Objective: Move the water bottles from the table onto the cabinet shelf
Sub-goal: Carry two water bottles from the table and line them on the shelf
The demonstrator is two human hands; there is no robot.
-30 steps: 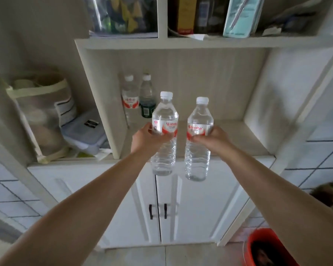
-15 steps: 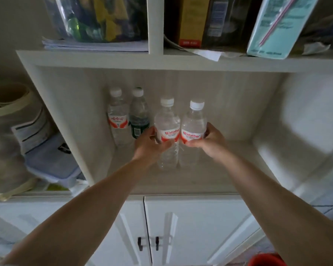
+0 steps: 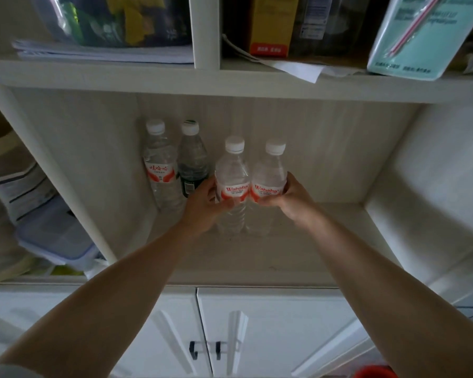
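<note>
Our left hand [image 3: 205, 205] and right hand [image 3: 292, 199] each grip a Wahaha bottle [image 3: 231, 173] [image 3: 269, 174] standing on the cabinet shelf [image 3: 325, 241] beside two shelved bottles [image 3: 159, 162] [image 3: 193, 159]; release remains.

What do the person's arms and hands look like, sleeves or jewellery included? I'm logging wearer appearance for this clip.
Both forearms are bare up to the frame edge. The left hand and right hand show no gloves, rings or watch. No sleeve is clearly visible.
</note>
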